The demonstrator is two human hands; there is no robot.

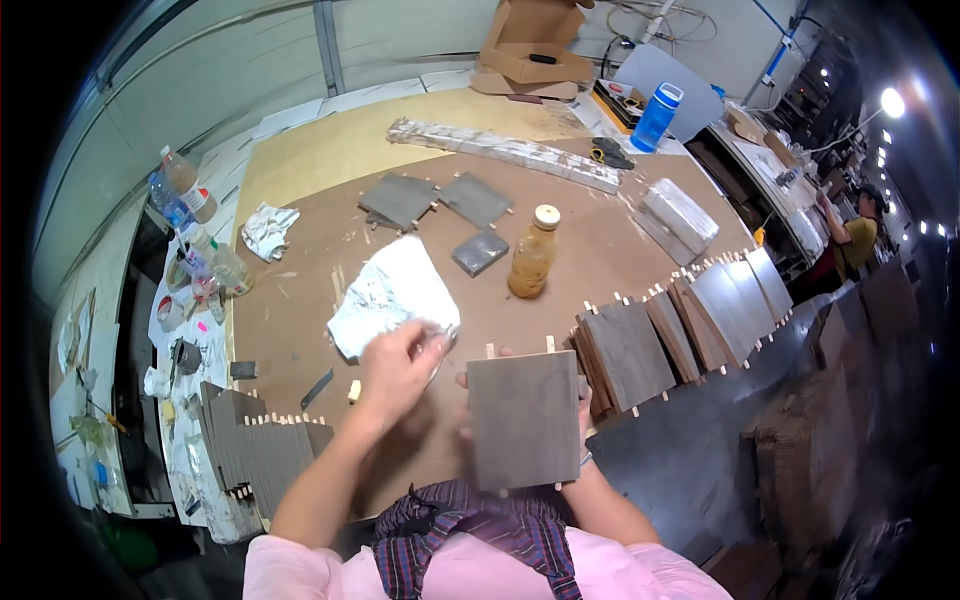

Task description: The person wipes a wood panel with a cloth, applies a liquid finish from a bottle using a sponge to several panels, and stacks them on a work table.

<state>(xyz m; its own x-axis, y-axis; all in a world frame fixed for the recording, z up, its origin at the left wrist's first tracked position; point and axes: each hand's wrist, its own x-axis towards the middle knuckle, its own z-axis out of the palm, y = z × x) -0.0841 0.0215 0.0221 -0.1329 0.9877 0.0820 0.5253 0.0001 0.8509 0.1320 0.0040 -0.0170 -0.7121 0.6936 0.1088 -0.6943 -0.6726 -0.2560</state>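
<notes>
My right hand point(585, 405) holds a grey-brown wooden panel point(523, 420) upright before me. Most of that hand is behind the panel, and its fingertips show along the left edge. Pale wooden pegs stick out of the panel's top and bottom edges. To the left, my left hand point(398, 365) is closed at the lower edge of a crumpled white cloth point(395, 290), thumb and fingers pinched on it. The hand is slightly blurred. Beyond the cloth lie flat grey panels point(400, 200) and a small dark grey block point(480, 253). A bottle of yellowish-brown liquid point(533, 262) stands on the board.
Pegged panels point(625, 355) stand in a row at the right edge; another stack point(265, 440) is at the lower left. A paint-stained bar point(500, 150) crosses the far side. Bottles point(190, 185) line the left. A blue bottle point(657, 117) stands far right; a person point(858, 230) works beyond.
</notes>
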